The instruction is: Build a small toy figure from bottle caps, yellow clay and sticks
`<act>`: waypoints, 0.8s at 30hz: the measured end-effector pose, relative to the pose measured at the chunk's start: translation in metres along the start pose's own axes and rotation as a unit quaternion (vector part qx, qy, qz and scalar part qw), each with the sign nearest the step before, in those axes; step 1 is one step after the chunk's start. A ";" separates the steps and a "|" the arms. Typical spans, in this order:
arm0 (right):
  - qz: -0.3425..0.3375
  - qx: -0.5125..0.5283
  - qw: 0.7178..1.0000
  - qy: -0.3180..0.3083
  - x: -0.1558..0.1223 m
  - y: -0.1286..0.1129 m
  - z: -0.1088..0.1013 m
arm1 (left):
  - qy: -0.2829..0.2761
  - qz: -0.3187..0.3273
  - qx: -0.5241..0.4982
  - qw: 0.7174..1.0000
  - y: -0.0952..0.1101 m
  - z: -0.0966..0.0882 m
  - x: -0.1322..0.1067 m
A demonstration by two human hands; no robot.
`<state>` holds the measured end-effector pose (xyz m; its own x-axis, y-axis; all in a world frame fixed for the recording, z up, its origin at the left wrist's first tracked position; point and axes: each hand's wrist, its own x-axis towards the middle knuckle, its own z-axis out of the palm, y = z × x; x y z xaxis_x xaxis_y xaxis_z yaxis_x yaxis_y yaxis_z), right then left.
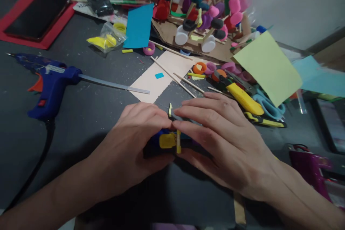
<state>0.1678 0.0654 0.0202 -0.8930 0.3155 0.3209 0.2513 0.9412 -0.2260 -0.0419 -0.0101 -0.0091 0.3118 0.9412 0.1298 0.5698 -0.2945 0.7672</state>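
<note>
My left hand and my right hand meet low in the middle of the dark table. Between them they grip a small craft piece: yellow and blue parts with a thin wooden stick standing through it. The left fingers curl round its left side. The right fingers lie over its top and press on it. Most of the piece is hidden under the fingers.
A blue glue gun with a glue stick lies at the left. Wooden sticks, a pink card, a yellow utility knife, blue scissors and bottle caps lie behind the hands. Finished cap-and-stick models crowd the back; a yellow-green paper is at the right.
</note>
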 end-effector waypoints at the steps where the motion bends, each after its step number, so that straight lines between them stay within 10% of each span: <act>1: 0.005 -0.001 1.000 0.002 -0.002 -0.001 0.000 | -0.007 0.001 -0.005 1.000 0.000 -0.001 -0.001; 24: 0.068 0.007 0.995 0.066 -0.014 -0.014 0.006 | 0.042 -0.076 -0.064 0.994 0.006 -0.003 0.005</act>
<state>0.1744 0.0471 0.0132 -0.7939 0.4536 0.4049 0.3602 0.8873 -0.2880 -0.0389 -0.0063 -0.0019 0.1616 0.9854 0.0536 0.5019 -0.1289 0.8553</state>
